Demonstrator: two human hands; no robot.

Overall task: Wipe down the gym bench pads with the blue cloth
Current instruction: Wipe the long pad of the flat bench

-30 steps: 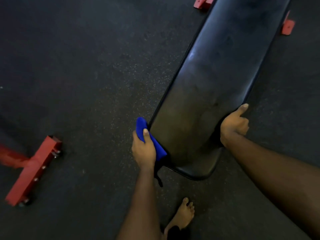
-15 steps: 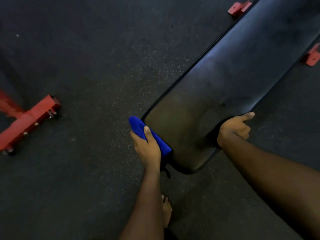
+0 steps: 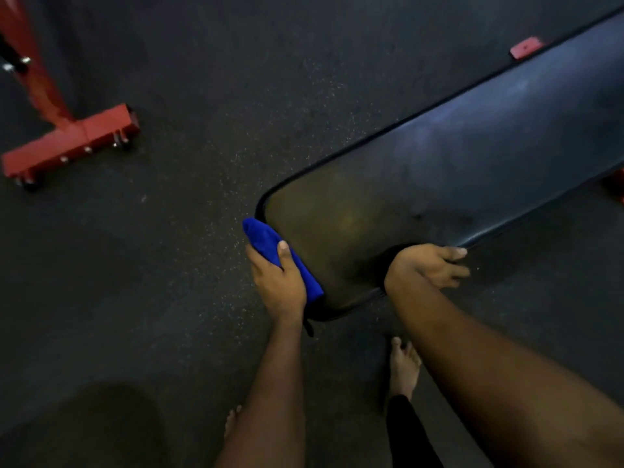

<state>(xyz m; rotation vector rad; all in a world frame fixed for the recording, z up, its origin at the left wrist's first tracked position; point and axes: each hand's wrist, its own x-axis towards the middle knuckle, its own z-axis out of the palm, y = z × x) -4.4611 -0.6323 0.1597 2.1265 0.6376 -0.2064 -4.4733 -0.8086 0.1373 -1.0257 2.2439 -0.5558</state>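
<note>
A long black bench pad runs from the centre to the upper right. My left hand grips the folded blue cloth and holds it against the pad's near left edge, thumb on top. My right hand grips the pad's right edge near its rounded near end, fingers curled over the rim. The pad's underside and frame are mostly hidden.
A red steel equipment foot with bolts stands on the dark rubber floor at the left. Red bench feet show beyond the pad at upper right. My bare feet stand just below the pad's near end.
The view has swung, so the bench now lies more across the frame. My left hand with the cloth has slid along the pad's left edge toward the near end. My right hand's fingers now curl over the rim.
</note>
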